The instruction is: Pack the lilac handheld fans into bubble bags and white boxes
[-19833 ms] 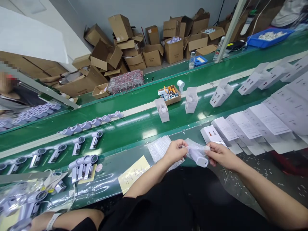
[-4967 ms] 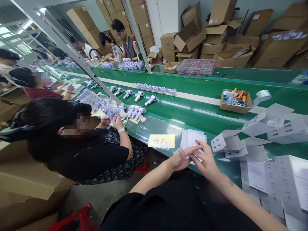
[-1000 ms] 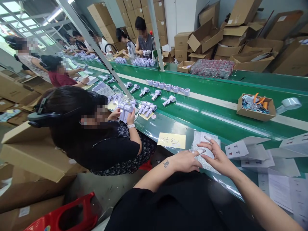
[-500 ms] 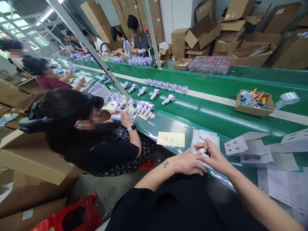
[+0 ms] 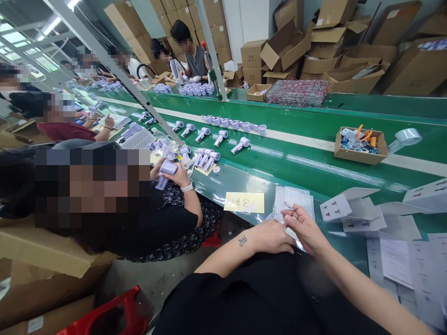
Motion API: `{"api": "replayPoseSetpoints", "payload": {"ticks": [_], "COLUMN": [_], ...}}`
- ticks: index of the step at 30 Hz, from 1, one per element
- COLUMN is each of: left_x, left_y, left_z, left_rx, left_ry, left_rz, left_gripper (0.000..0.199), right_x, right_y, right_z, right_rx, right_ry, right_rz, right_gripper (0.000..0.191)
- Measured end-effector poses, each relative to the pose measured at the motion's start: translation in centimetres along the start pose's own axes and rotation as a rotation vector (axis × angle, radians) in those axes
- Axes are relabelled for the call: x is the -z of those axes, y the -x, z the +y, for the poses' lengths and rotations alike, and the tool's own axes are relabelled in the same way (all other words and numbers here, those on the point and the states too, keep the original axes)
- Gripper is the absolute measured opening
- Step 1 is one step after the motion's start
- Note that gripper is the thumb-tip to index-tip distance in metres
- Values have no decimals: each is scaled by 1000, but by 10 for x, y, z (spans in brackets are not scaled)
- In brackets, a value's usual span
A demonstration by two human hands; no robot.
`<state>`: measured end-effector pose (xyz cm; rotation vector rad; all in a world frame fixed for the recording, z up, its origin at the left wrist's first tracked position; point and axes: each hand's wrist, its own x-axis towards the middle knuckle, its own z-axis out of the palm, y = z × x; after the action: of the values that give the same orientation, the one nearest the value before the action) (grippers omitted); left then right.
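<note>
One pile of flat bubble-wrap bags [image 5: 303,200], at the near edge of the green workbench [image 5: 258,181], partly covered by the right hand [image 5: 303,225] and close to the left hand [image 5: 271,236]. Handling, by judgement: very light, soft, easily creased, somewhat slippery, hardly fragile; layers may cling together. Best hold: a pinch at the far right corner, left uncovered.

Left hand: back upward, fingers bent, tips hidden; cannot tell whether anything is gripped. Right hand: fingers loosely curled toward the thumb, narrow gap, one tip in a white covering [image 5: 289,204]; cannot tell whether anything is held. Together they obscure the pile's near side, the chief obstruction.

Surroundings:
- Yellow handwritten sign [image 5: 244,202]: just left of pile.
- White printed cartons [image 5: 335,208], flaps raised: just right, restricting sideways room.
- Printed white sheet [image 5: 396,261]: farther right, nearer the wearer.
- Cardboard tray [image 5: 361,156] of small parts: on the green conveyor belt [image 5: 289,153], beyond the cartons.
- Three lilac handheld fans [image 5: 207,159], side by side: left, well apart.
- Co-worker's hand [image 5: 180,177], on another fan [image 5: 168,167]: far left.
</note>
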<state>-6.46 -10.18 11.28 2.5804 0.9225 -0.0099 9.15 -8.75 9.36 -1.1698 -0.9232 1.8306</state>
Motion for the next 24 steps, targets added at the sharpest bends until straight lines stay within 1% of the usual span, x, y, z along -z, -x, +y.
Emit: {"api": "replayPoseSetpoints", "payload": {"ticks": [2, 3, 4, 5, 7, 9, 11, 13, 15, 18, 20, 22, 24], "left_x": [-6, -8, -10, -11, -11, -12, -13, -14, -14, -13, -13, -15, -17], "left_y": [2, 4, 6, 8, 10, 10, 11, 13, 16, 22, 25, 27, 28], "left_z": [-10, -15, -20, -24, -28, -29, -27, -25, -24, -23, -23, -24, -24], "left_rx": [54, 84, 111, 121, 94, 57, 44, 34, 11, -5, -4, -2, 2], "left_ry": [-126, -173, -206, -225, -234, -230, -221, -206, -191, -167, -138, -109, -97], "left_rz": [-44, -50, -50, -53, -55, -28, 13, 44, 63, 104, 136, 166, 204], "left_gripper": [25, 23, 21, 20, 18, 19, 21, 22, 23, 24, 25, 24, 24], "right_x": [8, 12, 16, 18, 18, 12, 2, -7, -14, -19, -20, -19, -18], "right_y": [-9, -13, -16, -18, -19, -18, -15, -14, -14, -15, -13, -11, -8], "right_z": [-1, -2, -3, -4, -4, -1, 4, 9, 11, 10, 8, 7, 7], "right_rx": [42, 70, 98, 129, 198, 254, 284, 266, 209, 92, 45, 76, 189], "right_ry": [36, 75, 133, 204, 348, 450, 503, 511, 477, 397, 385, 474, 652], "right_rz": [133, 180, 196, 178, 71, -43, -116, -178, -236, -296, -331, -362, -365], "right_gripper": [49, 49, 50, 51, 53, 53, 51, 51, 51, 52, 54, 57, 57]}}
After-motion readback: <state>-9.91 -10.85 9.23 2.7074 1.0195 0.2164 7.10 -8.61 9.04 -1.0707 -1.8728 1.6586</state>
